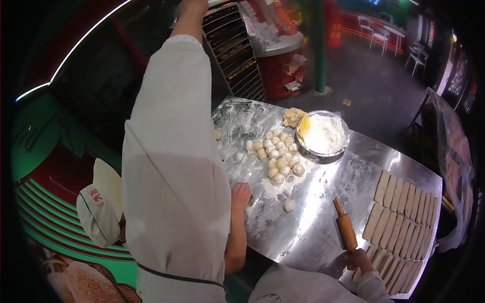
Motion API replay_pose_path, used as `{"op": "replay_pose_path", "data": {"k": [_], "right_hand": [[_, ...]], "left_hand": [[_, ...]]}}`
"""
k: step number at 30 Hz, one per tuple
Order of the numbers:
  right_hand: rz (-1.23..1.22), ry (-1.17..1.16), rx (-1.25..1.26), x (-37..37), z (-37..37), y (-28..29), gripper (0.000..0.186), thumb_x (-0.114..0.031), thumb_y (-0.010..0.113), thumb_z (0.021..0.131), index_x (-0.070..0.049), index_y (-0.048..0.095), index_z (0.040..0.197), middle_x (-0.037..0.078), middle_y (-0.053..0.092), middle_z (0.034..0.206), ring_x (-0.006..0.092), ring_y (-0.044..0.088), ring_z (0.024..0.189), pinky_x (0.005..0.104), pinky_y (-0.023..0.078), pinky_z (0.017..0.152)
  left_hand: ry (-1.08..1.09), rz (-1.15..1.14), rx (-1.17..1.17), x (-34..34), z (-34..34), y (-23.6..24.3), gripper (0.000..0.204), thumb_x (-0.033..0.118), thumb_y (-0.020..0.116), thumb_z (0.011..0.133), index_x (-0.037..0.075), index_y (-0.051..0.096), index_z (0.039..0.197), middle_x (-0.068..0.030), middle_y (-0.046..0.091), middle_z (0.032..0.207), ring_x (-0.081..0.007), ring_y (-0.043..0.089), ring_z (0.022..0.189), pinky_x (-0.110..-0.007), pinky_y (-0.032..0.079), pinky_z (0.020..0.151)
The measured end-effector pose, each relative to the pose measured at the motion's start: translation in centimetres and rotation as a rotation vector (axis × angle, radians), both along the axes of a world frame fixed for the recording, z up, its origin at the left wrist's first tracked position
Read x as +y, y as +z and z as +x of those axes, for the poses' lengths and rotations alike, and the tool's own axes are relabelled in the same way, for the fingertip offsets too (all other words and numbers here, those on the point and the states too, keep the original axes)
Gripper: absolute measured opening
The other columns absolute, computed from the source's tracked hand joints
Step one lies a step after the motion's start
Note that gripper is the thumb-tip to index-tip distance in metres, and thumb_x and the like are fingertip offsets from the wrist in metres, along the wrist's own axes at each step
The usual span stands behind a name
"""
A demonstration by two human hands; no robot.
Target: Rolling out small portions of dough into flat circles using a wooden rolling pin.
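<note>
Nearest the camera is the white left sleeve [174,166], which runs up from the lower edge and covers much of the left side. It ends in the left hand [193,6], cut off by the top edge; how far its fingers are open, or what they may hold, I cannot tell. At the lower right, the right hand [357,260] is closed around the near end of a wooden rolling pin [345,230], whose free handle points away over the table [308,235].

Just right of that hand lie the dough strips [396,232], in three rows, the nearest reaching close to the wrist. Farther off, ahead and to the left of the right hand, sits a cluster of dough balls [282,151], with a single ball [289,205] apart on the near side. The left hand is well away from all the dough. A bare hand [241,196], seemingly a co-worker's, rests on the table left of the single ball.

Judging by the dough, the strips look fully shaped and laid out, and the balls portioned; none of these balls appears flattened, and a rough dough lump [292,117] looks undivided. Beside it stands a metal bowl [328,155] of white flour [326,132], a yellow scraper [304,126] at its left side. Beyond the table is a rack [235,48].
</note>
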State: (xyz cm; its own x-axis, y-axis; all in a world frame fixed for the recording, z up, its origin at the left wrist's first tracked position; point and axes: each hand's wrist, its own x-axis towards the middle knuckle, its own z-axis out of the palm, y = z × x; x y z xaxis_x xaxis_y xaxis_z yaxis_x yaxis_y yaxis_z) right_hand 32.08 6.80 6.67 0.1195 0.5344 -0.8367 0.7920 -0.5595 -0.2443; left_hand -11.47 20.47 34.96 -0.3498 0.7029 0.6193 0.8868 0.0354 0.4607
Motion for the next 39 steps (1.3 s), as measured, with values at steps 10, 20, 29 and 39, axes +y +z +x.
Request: {"op": "replay_pose_path", "data": {"k": [10,20,29,39], "right_hand": [[0.013,-0.165,0.153,-1.2,-0.1,-3.4,0.029,-0.014,0.078,0.077,0.008,0.062,0.089,0.015,0.067,0.066,0.0246,0.067,0.051,0.0368,0.055,0.042],[0.063,-0.259,0.192,-1.5,-1.1,-2.2,0.032,-0.022,0.075,0.082,0.002,0.064,0.099,0.01,0.066,0.075,0.0229,0.066,0.054,0.0375,0.054,0.044],[0.102,-0.198,0.175,-1.5,-0.9,-2.8,0.025,-0.022,0.066,0.085,0.003,0.065,0.084,0.013,0.064,0.061,0.0243,0.064,0.048,0.0378,0.054,0.046],[0.066,-0.137,0.163,-1.7,-0.3,-2.7,0.02,-0.018,0.06,0.085,0.001,0.065,0.087,0.012,0.063,0.058,0.0253,0.065,0.047,0.0389,0.052,0.043]], "left_hand": [[-0.384,-0.135,-0.075,23.6,-3.2,12.1,0.082,0.015,0.069,0.077,0.007,0.032,0.15,-0.0256,0.056,0.132,-0.0398,0.054,0.123,-0.041,0.043,0.104],[-0.617,-0.749,-0.303,9.5,3.6,-20.2,0.056,0.027,0.071,0.08,0.007,0.058,0.13,-0.0164,0.067,0.086,-0.0288,0.065,0.08,-0.038,0.051,0.077],[-0.5,-0.758,0.22,-6.5,5.3,-27.8,0.058,0.024,0.072,0.084,0.008,0.05,0.135,-0.0204,0.042,0.141,-0.0388,0.036,0.133,-0.052,0.033,0.108],[-0.429,-0.707,-0.172,-5.6,4.0,-31.4,0.067,0.014,0.075,0.081,0.006,0.043,0.139,-0.0249,0.037,0.143,-0.0435,0.034,0.133,-0.048,0.033,0.11]]}}
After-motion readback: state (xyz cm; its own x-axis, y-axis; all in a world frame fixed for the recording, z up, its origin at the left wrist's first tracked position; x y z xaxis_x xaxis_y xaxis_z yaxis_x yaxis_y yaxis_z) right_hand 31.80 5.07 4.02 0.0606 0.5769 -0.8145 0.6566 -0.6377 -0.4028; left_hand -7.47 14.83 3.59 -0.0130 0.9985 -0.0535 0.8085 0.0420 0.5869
